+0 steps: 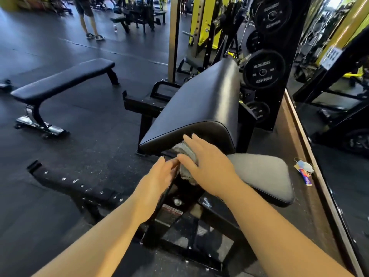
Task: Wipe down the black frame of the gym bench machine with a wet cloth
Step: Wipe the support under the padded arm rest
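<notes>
Both hands were in at the middle of the view, right under the sloped black padded arm rest (199,108) of the gym bench machine. The right hand (205,166) lay flat over the crumpled grey wet cloth (186,156), fingers spread and fairly straight, pressing it down where the pad meets the black steel frame (179,198) rather than gripping it. The left hand (157,176) sat just at nine o'clock of the cloth, fingers extended toward it and touching its edge or the frame beside it; motion blur made it hard to tell which, and I could not see it clasping anything.

So the cloth was at the top of the central post, tucked below the pad's near lip. How far along? Early to middle, I'd judge. The lower frame at six o'clock, with its base rails (199,252) on the black rubber floor (95,124), looked dusty and speckled, and the perforated black adjustment arm (79,184) out at nine o'clock looked grimy too, so plenty seemed left. The grey padded seat (265,176) sat at three o'clock of the hands.

A flat black bench (63,78) stood well apart at ten o'clock, black weight plates (263,69) hung at one o'clock, and a small wrapper with a mask (304,169) lay on the ledge at three.
</notes>
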Action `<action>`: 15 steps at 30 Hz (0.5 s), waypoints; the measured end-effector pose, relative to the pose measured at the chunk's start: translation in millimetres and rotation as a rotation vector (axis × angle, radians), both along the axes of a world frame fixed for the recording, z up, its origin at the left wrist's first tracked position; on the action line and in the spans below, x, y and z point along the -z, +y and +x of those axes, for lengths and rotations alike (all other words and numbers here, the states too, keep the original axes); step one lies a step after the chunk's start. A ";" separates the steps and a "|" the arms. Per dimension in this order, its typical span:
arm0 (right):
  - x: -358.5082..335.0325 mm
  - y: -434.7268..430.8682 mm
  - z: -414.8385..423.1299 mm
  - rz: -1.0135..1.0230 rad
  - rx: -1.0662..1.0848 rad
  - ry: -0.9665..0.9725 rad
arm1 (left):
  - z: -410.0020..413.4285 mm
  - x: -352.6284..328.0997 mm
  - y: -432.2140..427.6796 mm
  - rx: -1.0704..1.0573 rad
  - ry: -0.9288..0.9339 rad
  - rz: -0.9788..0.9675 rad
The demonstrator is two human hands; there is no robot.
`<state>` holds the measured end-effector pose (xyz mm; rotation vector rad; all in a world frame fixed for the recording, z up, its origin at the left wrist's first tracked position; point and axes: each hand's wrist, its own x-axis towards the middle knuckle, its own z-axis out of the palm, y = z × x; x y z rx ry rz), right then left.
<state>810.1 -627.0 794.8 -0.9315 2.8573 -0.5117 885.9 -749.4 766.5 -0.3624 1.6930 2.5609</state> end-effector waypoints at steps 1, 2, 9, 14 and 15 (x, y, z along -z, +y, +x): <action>5.7 7.0 10.8 0.014 0.000 0.076 | -5.6 5.6 -0.5 0.013 -0.064 -0.060; 10.6 9.9 22.4 0.042 -0.004 0.175 | -2.6 3.8 -2.0 0.071 -0.038 -0.083; 7.0 -21.6 7.6 0.131 -0.122 0.233 | -8.1 13.8 -20.6 0.012 -0.114 0.125; 12.7 0.7 18.5 0.030 0.093 0.160 | -10.5 11.4 -26.7 0.123 -0.118 0.143; 19.5 -1.3 28.8 0.076 0.103 0.255 | -9.9 10.3 -27.7 0.151 -0.121 0.125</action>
